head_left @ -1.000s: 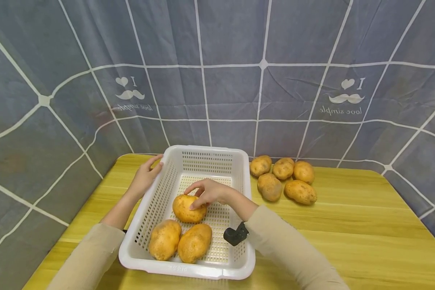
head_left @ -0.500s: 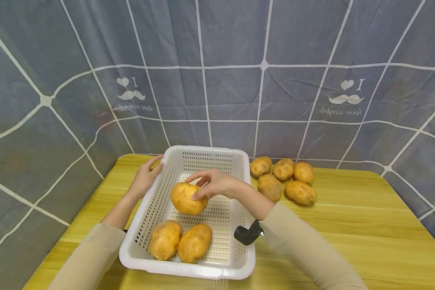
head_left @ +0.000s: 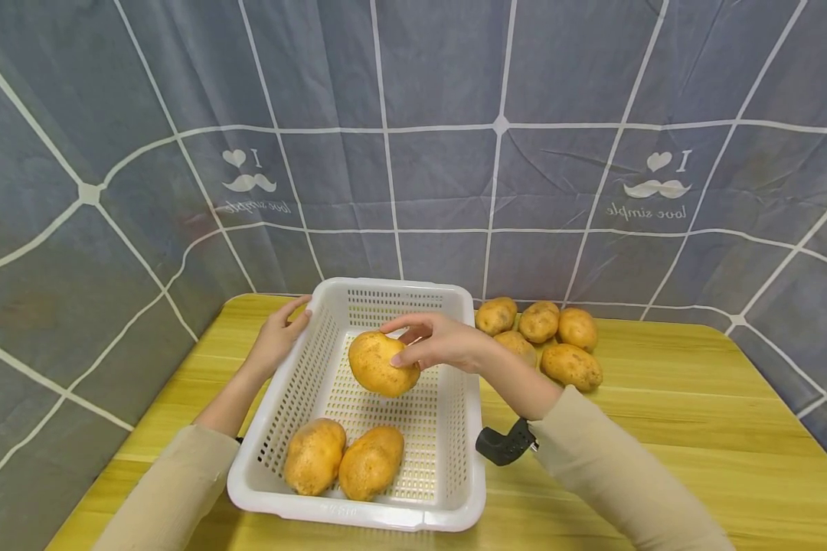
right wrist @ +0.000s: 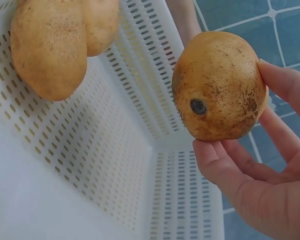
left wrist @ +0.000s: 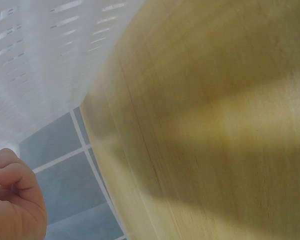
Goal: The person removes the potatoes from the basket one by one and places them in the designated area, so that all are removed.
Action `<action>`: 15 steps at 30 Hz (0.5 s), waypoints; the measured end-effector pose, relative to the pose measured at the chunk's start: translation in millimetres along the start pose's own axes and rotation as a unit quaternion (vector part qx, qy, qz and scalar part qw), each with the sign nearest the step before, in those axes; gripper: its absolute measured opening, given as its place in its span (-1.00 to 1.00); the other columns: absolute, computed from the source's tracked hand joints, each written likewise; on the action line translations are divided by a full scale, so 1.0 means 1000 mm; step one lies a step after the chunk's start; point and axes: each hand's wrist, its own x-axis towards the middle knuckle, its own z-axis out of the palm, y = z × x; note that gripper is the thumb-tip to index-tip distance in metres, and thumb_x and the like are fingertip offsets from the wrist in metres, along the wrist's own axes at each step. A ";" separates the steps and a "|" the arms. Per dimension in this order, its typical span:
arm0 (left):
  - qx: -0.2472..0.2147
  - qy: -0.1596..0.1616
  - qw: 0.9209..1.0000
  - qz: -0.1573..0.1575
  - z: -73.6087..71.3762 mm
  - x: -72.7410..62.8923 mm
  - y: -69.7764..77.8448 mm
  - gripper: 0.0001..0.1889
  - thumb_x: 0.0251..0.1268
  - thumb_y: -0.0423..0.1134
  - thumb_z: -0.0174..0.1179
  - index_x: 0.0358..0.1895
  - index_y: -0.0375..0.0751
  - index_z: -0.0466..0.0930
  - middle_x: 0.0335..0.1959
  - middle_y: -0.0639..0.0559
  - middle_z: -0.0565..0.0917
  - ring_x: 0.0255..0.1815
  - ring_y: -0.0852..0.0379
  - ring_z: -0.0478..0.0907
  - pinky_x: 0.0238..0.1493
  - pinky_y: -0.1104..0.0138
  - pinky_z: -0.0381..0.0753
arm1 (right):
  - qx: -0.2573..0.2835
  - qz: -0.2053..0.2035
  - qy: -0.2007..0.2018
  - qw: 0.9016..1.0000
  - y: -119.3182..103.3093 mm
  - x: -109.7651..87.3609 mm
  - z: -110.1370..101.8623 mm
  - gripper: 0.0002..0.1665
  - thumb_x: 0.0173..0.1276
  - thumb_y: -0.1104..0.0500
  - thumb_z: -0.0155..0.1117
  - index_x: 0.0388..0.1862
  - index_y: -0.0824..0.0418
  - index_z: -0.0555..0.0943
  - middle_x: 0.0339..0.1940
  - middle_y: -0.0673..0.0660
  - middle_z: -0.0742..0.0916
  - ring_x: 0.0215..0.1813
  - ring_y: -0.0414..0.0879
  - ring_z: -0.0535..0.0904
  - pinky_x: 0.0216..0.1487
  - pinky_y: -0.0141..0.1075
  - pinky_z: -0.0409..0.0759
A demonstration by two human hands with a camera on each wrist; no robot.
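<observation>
In the head view my right hand (head_left: 448, 342) holds a potato (head_left: 379, 366) between thumb and fingers, raised above the basket floor. A dark round spot marks this potato (right wrist: 215, 85) in the right wrist view. Two more potatoes, a left one (head_left: 315, 457) and a right one (head_left: 372, 463), lie side by side at the near end of the white perforated basket (head_left: 354, 514). My left hand (head_left: 279, 337) grips the basket's left rim near the far corner; its curled fingers show at the lower left of the left wrist view.
Several potatoes (head_left: 572, 366) are grouped on the wooden table (head_left: 634, 444) to the right of the basket, partly behind my right forearm. A grey curtain with white lines (head_left: 441, 176) hangs along the table's back edge.
The potato in my right hand has risen off the basket floor and moved to the right. My left hand and the basket have stayed in place.
</observation>
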 end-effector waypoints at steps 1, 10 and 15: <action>0.001 0.000 1.000 -0.001 0.000 0.000 0.000 -0.46 0.48 -0.06 -0.11 0.42 -0.17 0.14 -0.06 -0.39 0.52 -0.39 0.12 0.58 -0.41 0.30 0.63 | 0.004 -0.002 -0.002 1.000 0.000 -0.002 -0.001 -0.41 0.10 0.35 0.36 0.18 0.20 0.52 -0.09 0.21 0.59 -0.18 -0.05 0.57 -0.20 -0.24 0.60; 0.000 -0.002 1.000 -0.001 -0.001 -0.001 0.000 -0.46 0.48 -0.05 -0.11 0.43 -0.16 0.13 -0.06 -0.39 0.52 -0.38 0.10 0.59 -0.41 0.29 0.63 | 0.034 -0.013 0.011 0.999 -0.003 -0.017 -0.014 -0.36 0.17 0.35 0.28 0.27 0.27 0.41 0.00 0.27 0.57 -0.14 -0.02 0.59 -0.15 -0.17 0.61; -0.011 -0.004 1.000 0.002 0.000 -0.002 0.001 -0.47 0.48 -0.07 -0.11 0.42 -0.18 0.14 -0.07 -0.40 0.53 -0.40 0.11 0.60 -0.41 0.30 0.63 | 0.015 -0.003 0.040 0.999 -0.004 -0.028 -0.021 -0.34 0.14 0.29 0.34 0.27 0.19 0.43 0.08 0.27 0.52 -0.09 -0.02 0.57 -0.10 -0.18 0.59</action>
